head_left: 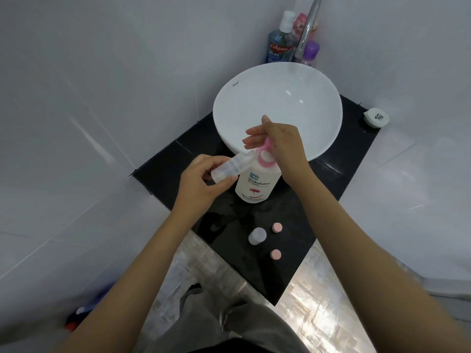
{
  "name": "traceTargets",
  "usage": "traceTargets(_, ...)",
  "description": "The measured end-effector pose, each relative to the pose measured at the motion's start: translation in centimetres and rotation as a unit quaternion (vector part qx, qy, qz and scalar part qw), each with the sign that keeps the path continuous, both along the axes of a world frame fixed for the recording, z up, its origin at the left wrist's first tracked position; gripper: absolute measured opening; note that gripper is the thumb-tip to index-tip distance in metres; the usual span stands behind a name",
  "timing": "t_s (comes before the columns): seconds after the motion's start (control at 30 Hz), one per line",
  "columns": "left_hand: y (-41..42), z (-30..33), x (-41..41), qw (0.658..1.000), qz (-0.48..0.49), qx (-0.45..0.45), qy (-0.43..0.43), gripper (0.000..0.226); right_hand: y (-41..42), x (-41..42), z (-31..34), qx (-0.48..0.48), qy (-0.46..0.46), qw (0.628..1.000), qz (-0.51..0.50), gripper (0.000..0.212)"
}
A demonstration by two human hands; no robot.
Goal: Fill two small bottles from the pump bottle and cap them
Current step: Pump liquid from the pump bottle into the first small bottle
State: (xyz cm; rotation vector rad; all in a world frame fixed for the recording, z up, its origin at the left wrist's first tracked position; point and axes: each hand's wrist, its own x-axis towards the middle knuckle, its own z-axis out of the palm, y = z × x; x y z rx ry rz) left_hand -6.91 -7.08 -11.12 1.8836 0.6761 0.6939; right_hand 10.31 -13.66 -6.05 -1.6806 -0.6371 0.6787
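Note:
A white pump bottle (pixel 254 184) with a pink pump head stands on the black counter (pixel 331 184) in front of the basin. My right hand (pixel 280 146) rests on top of the pink pump head. My left hand (pixel 201 182) holds a small clear bottle (pixel 230 168) tilted on its side, its mouth up against the pump spout. A second small clear bottle (pixel 257 235) stands upright and uncapped near the counter's front corner. Two pink caps (pixel 277 228) (pixel 275 254) lie beside it.
A white round basin (pixel 275 98) sits behind the pump bottle, with a chrome tap (pixel 307 29) over it. A blue mouthwash bottle (pixel 279 44), a purple bottle (pixel 311 53) and a pink one stand in the corner. A small white container (pixel 376 117) lies at the counter's right.

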Motion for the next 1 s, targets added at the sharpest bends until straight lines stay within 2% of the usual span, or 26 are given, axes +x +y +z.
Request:
traceTargets(0.37, -0.5, 0.9, 0.0, 1.000, 0.010, -0.029, -0.001, 0.029, -0.3, -0.7, 0.6, -0.009, -0.003, 1.000, -0.015, 0.047)
traceTargets(0.5, -0.5, 1.1, 0.2, 0.998, 0.042, -0.047, 0.017, 0.028, -0.3, -0.7, 0.5, -0.016, -0.011, 1.000, -0.021, 0.046)
traceTargets(0.67, -1.1, 2.0, 0.3, 0.996, 0.055, -0.070, -0.010, 0.024, -0.2, -0.7, 0.4, -0.025, -0.018, 0.999, -0.031, 0.045)
traceTargets(1.0, -2.2, 2.4, 0.7, 0.998, 0.046, -0.036, 0.002, 0.025, -0.1, -0.5, 0.3, -0.004, -0.006, 1.000, -0.018, 0.045)
